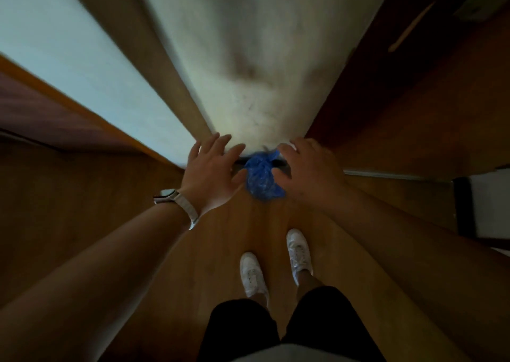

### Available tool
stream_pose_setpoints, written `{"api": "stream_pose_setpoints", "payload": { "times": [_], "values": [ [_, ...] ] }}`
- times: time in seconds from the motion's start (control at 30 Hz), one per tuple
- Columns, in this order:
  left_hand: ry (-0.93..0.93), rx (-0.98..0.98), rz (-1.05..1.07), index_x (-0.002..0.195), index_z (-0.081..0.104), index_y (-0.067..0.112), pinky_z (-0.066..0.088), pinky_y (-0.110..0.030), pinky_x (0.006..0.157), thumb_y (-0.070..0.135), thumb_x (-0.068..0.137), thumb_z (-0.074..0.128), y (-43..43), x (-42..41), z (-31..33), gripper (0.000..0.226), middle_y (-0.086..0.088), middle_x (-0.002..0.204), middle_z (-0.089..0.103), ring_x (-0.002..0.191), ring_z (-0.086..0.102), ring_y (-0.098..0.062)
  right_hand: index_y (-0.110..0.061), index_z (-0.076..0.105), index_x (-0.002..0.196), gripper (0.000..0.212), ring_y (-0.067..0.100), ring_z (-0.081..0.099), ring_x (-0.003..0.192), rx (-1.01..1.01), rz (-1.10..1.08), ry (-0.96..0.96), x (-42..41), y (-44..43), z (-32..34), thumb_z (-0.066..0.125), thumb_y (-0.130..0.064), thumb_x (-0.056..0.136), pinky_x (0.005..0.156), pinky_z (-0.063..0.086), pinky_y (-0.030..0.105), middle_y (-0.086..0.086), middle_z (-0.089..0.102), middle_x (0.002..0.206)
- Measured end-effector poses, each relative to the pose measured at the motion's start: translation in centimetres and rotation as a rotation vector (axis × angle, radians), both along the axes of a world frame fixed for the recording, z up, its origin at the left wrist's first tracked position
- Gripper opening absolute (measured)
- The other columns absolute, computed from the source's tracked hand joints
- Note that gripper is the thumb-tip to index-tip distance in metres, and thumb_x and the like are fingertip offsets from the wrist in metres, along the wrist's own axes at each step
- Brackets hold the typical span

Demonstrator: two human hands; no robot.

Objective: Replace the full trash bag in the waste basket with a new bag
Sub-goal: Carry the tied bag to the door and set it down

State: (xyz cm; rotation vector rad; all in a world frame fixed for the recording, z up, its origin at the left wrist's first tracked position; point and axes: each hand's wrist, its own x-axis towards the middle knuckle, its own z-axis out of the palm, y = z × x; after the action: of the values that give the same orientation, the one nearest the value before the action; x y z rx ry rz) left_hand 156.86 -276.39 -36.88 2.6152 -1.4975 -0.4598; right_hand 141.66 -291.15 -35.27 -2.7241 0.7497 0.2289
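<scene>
Trash bag, blue and crumpled, sat on the wooden floor between your left hand and right hand; your fingers were spread, gripping nothing. No writing was legible.

One view only — a wide-angle camera on the person's head, looking steeply down and forward. Both forearms stretch away from the lens to the hands, left and right. The floor lies well below — shoes near the bottom edge, walls bending outward.
</scene>
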Motion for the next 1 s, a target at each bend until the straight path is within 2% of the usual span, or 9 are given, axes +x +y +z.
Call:
{"api": "stream_pose_setpoints", "payload": {
  "times": [0.2, 0.4, 0.6, 0.77, 1.0],
  "values": [
    [-0.03, -0.185, -0.003, 0.143, 0.042, 0.029, 0.021, -0.052, 0.115, 0.053, 0.089, 0.044, 3.3, -3.1, 9.2, 0.059, -0.008, 0.151, 0.04, 0.141, 0.031, -0.03, -0.017, 0.052, 0.126, 0.049, 0.03, 0.05, 0.11, -0.098, 0.004, -0.104, -2.2, 3.3, 10.3, 0.05, -0.048, 0.088, 0.085, 0.044, 0.041, 0.009, 0.055, 0.121],
    [-0.127, -0.302, -0.029, 0.144, 0.038, 0.033, 0.016, -0.051, 0.116, 0.058, 0.093, 0.042, 5.4, -4.1, 15.4, 0.057, -0.005, 0.153, 0.038, 0.143, 0.03, -0.028, -0.022, 0.044, 0.134, 0.053, 0.023, 0.045, 0.119, -0.208, -0.007, -0.107, -4.4, 5.6, 16.8, 0.04, -0.054, 0.091, 0.094, 0.042, 0.039, 0.003, 0.05, 0.133],
    [-0.199, -0.381, -0.05, 0.141, 0.044, 0.03, 0.022, -0.051, 0.114, 0.058, 0.088, 0.04, 6.3, -5.6, 20.0, 0.06, -0.006, 0.149, 0.045, 0.14, 0.036, -0.029, -0.022, 0.039, 0.139, 0.055, 0.023, 0.042, 0.123, -0.246, -0.027, -0.141, -7.5, 7.5, 21.2, 0.04, -0.053, 0.093, 0.096, 0.038, 0.037, 0.003, 0.046, 0.138],
    [-0.234, -0.396, -0.073, 0.14, 0.045, 0.03, 0.028, -0.055, 0.113, 0.056, 0.087, 0.045, 6.9, -9.2, 22.0, 0.059, -0.007, 0.147, 0.047, 0.138, 0.039, -0.03, -0.023, 0.038, 0.142, 0.057, 0.023, 0.043, 0.121, -0.287, -0.024, -0.16, -11.2, 7.8, 23.1, 0.039, -0.055, 0.094, 0.093, 0.041, 0.037, 0.003, 0.045, 0.139],
    [-0.252, -0.406, -0.188, 0.14, 0.044, 0.031, 0.026, -0.054, 0.112, 0.057, 0.087, 0.045, 4.6, -18.0, 24.0, 0.059, -0.006, 0.146, 0.047, 0.137, 0.04, -0.029, -0.025, 0.031, 0.146, 0.061, 0.022, 0.031, 0.136, -0.289, -0.167, -0.207, -22.1, 7.1, 25.5, 0.036, -0.057, 0.094, 0.105, 0.033, 0.04, 0.002, 0.033, 0.151]
  ]
}}
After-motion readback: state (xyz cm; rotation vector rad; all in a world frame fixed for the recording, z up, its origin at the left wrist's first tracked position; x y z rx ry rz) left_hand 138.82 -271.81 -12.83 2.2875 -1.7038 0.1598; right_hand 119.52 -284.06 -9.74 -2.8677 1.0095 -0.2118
